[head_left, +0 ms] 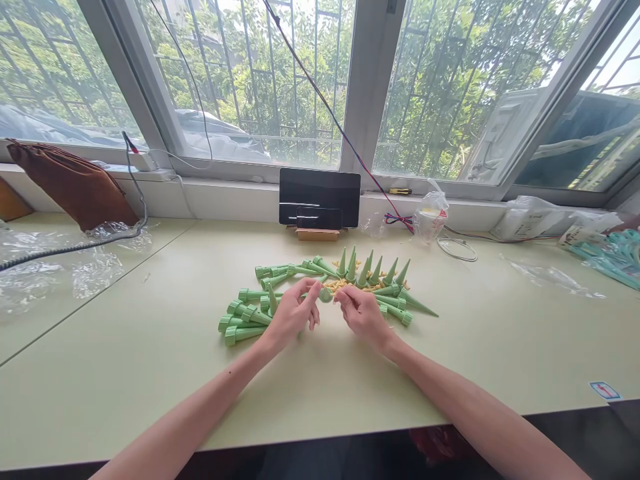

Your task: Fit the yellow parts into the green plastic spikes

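Note:
My left hand [295, 310] is closed, its fingertips pinching a green plastic cone-shaped spike [326, 295] whose rounded end shows between my hands. Facing it, my right hand [364, 315] is closed in a pinch close to that spike; what its fingertips hold is too small to make out. Small yellow pieces [344, 285] lie in a loose pile just behind my hands. Several green spikes with ridged caps [245, 321] lie on their sides to the left, partly behind my left hand. Other green spikes [375, 270] stand point-up behind the pile, and more capped ones [400, 313] lie to the right.
A black tablet [320, 187] with a phone before it leans on a cardboard stand at the back. A plastic-wrapped cup [431, 217] and a coiled white cable [457, 249] sit to its right. At left are a brown bag [80, 187] and clear plastic wrappers [95, 267].

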The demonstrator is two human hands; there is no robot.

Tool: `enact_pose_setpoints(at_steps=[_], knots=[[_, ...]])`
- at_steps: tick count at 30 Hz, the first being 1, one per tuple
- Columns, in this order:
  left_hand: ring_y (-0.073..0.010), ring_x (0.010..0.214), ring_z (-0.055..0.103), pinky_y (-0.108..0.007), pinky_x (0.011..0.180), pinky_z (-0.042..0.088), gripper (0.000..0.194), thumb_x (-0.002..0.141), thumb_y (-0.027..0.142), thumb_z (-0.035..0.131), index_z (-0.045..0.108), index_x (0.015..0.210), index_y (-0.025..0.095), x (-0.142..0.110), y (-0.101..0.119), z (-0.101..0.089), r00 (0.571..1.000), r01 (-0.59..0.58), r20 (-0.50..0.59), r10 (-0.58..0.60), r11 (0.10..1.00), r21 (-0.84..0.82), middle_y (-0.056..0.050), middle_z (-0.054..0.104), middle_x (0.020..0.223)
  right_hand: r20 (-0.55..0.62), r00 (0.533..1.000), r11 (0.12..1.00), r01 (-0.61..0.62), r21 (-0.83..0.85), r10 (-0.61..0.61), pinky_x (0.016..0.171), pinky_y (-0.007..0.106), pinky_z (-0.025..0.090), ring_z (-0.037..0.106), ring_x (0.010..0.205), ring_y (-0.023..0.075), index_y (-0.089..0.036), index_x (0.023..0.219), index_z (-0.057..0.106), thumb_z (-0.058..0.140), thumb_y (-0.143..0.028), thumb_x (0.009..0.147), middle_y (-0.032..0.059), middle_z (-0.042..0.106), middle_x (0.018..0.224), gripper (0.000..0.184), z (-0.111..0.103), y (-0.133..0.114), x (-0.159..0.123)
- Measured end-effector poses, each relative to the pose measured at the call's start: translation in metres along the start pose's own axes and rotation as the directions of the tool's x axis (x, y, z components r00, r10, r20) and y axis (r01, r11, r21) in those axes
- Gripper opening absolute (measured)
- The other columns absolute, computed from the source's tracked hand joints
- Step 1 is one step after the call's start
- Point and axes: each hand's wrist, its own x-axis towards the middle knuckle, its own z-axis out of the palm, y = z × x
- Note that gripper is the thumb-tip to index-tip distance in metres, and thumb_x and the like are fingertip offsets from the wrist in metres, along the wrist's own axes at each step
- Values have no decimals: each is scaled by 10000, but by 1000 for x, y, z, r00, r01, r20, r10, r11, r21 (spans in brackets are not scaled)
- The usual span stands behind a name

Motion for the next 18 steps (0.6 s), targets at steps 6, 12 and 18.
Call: enact_pose_setpoints(at_steps=[6, 12, 18], knots=[[-81, 346, 503, -185, 350, 374, 403, 916, 586, 514, 495, 871, 186, -1, 3, 1, 990, 99, 109, -88, 990, -102, 46, 561, 590, 24, 995, 993, 95, -73, -93, 522, 255, 326, 381, 527, 115, -196, 749, 517, 438, -396, 1001, -31, 425, 595, 331, 1, -1, -1], [-82, 341, 506, -178, 301, 334, 432, 906, 615, 503, 504, 861, 185, -2, 6, 2, 981, 149, 142, -133, 983, -107, 42, 548, 619, 19, 995, 992, 95, -78, -94, 526, 255, 318, 367, 527, 116, -201, 744, 502, 440, -370, 998, -37, 404, 592, 311, 0, -2, -1], [-70, 357, 498, -187, 351, 374, 407, 910, 586, 528, 529, 879, 180, -2, 4, 2, 985, 128, 136, -110, 983, -132, 42, 558, 624, 21, 995, 990, 100, -95, -98, 531, 252, 320, 366, 528, 114, -201, 727, 488, 438, -354, 992, -37, 417, 595, 310, -1, -1, -1]])
